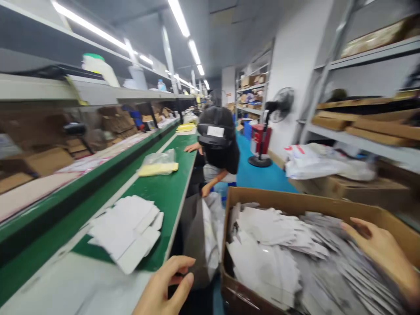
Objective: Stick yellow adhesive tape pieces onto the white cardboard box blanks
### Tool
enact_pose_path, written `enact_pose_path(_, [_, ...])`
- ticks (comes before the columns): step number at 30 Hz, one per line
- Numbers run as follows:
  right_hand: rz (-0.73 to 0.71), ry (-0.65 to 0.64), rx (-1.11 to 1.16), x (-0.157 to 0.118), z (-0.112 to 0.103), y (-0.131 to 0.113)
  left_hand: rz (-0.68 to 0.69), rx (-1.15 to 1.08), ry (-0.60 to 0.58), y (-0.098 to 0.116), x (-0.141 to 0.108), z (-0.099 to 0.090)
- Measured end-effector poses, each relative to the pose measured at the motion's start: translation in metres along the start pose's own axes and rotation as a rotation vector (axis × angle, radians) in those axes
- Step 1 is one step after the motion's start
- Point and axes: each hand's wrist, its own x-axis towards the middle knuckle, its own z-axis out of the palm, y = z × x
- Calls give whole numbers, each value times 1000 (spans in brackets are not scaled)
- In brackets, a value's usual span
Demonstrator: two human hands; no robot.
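My left hand (169,286) hovers near the front edge of the green bench, fingers curved and apart, with nothing in it. Over the right part of an open cardboard box (278,197), my right hand (382,247) has its thumb and fingers spread and holds nothing. Flat white card pieces (265,262) fill the box's left side. Greyer flat pieces (348,271) lie in overlapping rows below my right hand. On the bench, a loose pile of white flat pieces (127,227) lies beyond my left hand.
The green bench (170,151) runs away on the left, carrying a plastic bag with yellow contents (159,164). A co-worker in a dark cap (216,127) bends beside it, one hand at a sack (210,218). A floor fan (262,131) and shelves (374,57) stand right.
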Motion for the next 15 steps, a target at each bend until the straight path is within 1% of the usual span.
enact_pose_path(2, [-111, -122, 20, -8, 52, -42, -42, -28, 124, -7, -9, -23])
enact_pose_path(4, [-246, -323, 109, -32, 110, -95, -83, -140, 276, -15, -13, -44])
enact_pose_path(6, [-387, -556, 184, -70, 168, -150, -145, -365, 474, -24, -12, -67])
enact_pose_path(7, [-460, -678, 207, -91, 195, -177, -193, -518, 584, -30, -11, -79])
enact_pose_path(8, [-522, -792, 215, -113, 223, -202, -221, -606, 660, -36, -9, -90])
enact_pose_path(9, [-570, -875, 212, -133, 248, -226, -244, -678, 711, -43, -6, -99])
enact_pose_path(10, [-614, -944, 205, -152, 273, -248, -269, -742, 746, -49, -3, -106])
enact_pose_path(12, [-677, -1029, 163, -183, 315, -288, -326, -864, 755, -59, 3, -114])
enact_pose_path(13, [-695, -1056, 129, -196, 332, -305, -346, -922, 751, -63, 7, -115])
enact_pose_path(15, [-707, -1105, 44, -214, 358, -333, -338, -1011, 746, -65, 14, -115])
